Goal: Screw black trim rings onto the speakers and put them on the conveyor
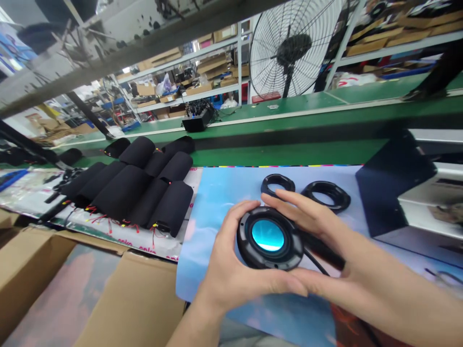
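Both my hands are wrapped round a round black speaker [267, 236] with a shiny blue centre, its face tilted up toward me. My left hand [227, 265] grips its left side and lower edge. Fingers of my right hand [325, 241] close on its far right edge, and the two thumbs meet at the near rim. A dark rod-shaped thing [323, 249] with a thin black cable shows in the gap of my right hand; I cannot tell whether it is held. Just beyond lie two black rings [278, 181] [327, 193] on a blue printed mat [210, 202].
Several black cylindrical housings [123, 188] with coloured wires are piled at left. An open cardboard box [119, 299] stands at near left. To the right is a dark panel [398, 183] beside metal parts. A green bench [253, 149], a large fan [292, 46] and shelves lie behind.
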